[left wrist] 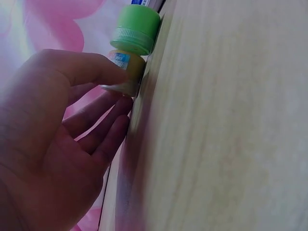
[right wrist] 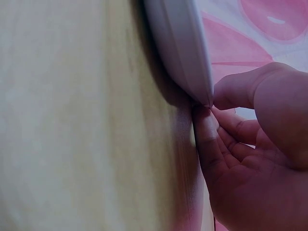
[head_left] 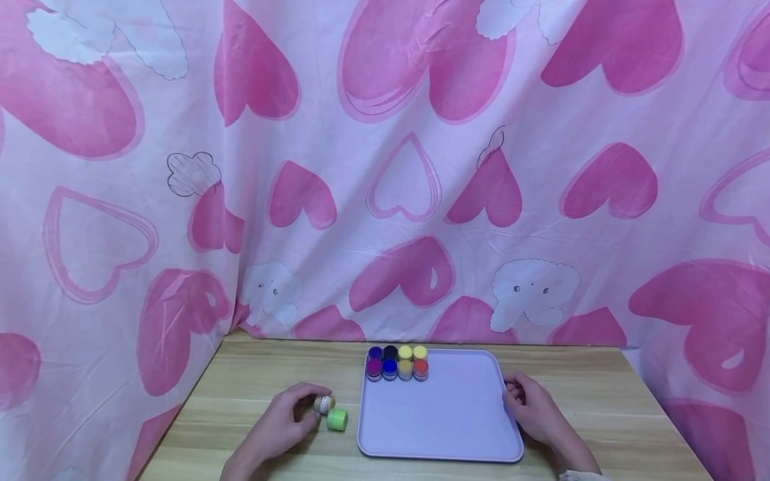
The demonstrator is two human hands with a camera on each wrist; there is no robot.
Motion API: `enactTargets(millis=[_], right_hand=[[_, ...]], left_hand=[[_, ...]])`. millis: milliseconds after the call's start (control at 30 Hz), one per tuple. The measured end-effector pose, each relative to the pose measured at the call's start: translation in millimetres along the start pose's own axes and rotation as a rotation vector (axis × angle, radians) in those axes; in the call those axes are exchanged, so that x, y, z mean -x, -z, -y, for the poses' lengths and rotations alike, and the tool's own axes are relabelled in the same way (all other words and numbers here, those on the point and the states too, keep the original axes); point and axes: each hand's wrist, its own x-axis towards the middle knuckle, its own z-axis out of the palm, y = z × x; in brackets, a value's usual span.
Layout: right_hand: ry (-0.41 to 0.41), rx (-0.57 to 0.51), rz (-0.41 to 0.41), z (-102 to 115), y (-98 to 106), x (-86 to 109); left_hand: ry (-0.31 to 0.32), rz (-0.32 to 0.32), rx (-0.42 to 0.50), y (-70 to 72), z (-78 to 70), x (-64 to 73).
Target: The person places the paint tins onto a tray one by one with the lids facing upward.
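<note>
Left of the tray, my left hand (head_left: 287,417) holds a small ochre paint pot (head_left: 324,404) between thumb and fingers, close over the wooden table. In the left wrist view the thumb lies across this ochre pot (left wrist: 129,72), hiding part of it. Right beside it a green paint pot (head_left: 337,419) lies on its side, its green lid (left wrist: 139,21) pointing away from the hand. My right hand (head_left: 532,407) pinches the right rim of the pale lilac tray (head_left: 445,427). Thumb and fingers meet at the tray's edge (right wrist: 185,53) in the right wrist view.
Several paint pots (head_left: 390,369) in purple, blue, black, yellow, ochre and orange stand in two rows at the tray's back left corner. The wooden table (head_left: 240,381) runs back to a pink heart-print curtain (head_left: 403,167), which also hangs along both sides.
</note>
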Motion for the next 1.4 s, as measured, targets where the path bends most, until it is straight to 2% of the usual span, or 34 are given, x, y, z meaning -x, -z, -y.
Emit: enactTargets(millis=[133, 333, 633, 900, 1067, 1267, 1400], right_hand=[[-0.004, 0.000, 0.002, -1, 0, -1.0], [-0.011, -0.005, 0.000, 0, 0, -0.5], [-0.004, 0.000, 0.000, -2, 0, -1.3], [-0.010, -0.011, 0.005, -1, 0, -0.9], [-0.006, -0.014, 0.004, 0, 0, -0.7], [-0.006, -0.009, 0.004, 0, 0, -0.9], [-0.011, -0.008, 0.003, 0, 0, -0.9]], left_hand=[[0.061, 0.015, 0.029, 1.8, -1.9, -1.8], [0.077, -0.013, 0.053, 1.5, -3.7, -2.4], [0.011, -0.136, 0.098, -4.5, -5.1, -8.0], [-0.041, -0.202, 0.103, -15.3, -13.4, -14.5], [-0.024, -0.207, 0.141, -19.5, -19.1, -19.3], [-0.075, -0.230, 0.166, -26.7, -23.2, -28.3], [-0.069, -0.209, 0.192, -32.2, -29.8, -34.6]])
